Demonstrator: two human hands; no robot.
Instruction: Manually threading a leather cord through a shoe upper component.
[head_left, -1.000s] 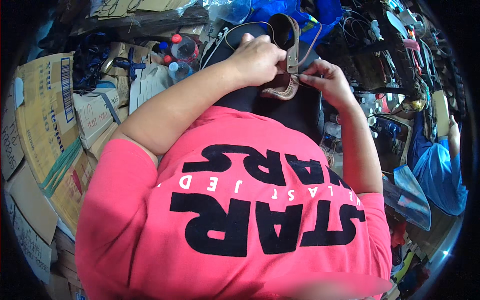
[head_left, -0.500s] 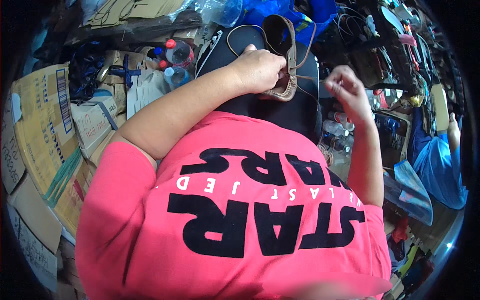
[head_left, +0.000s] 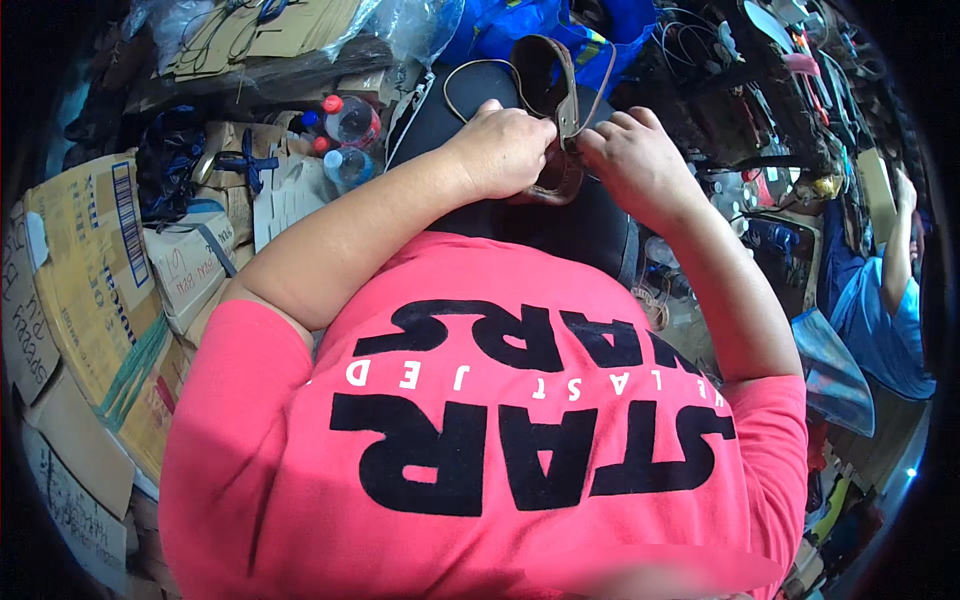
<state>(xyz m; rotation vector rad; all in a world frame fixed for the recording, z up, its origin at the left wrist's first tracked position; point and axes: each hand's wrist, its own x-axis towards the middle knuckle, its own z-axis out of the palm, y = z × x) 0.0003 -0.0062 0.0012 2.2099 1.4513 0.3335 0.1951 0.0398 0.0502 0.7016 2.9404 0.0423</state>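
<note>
A brown leather shoe [head_left: 568,98] without laces done up rests on the black surface [head_left: 478,98] over my lap, its opening facing away from me. My left hand [head_left: 503,150] is closed on the shoe's near left side. Against its right edge, my right hand [head_left: 645,168] has its fingers pinched together; what lies between the fingertips is hidden. A thin tan cord [head_left: 447,92] loops out on the left of the shoe, and another strand [head_left: 606,78] arcs up from its right side. The toe end is partly covered by my hands.
Plastic bottles [head_left: 350,122] stand to the left, near cardboard boxes [head_left: 85,290]. A blue bag [head_left: 490,30] lies beyond the shoe. Cluttered tools and wires [head_left: 790,110] fill the right side. Another person in a blue garment [head_left: 880,320] is at the far right.
My right hand has come in from the right, where it was raised apart from the shoe, and its fingers now meet the shoe's edge. My left hand keeps its hold.
</note>
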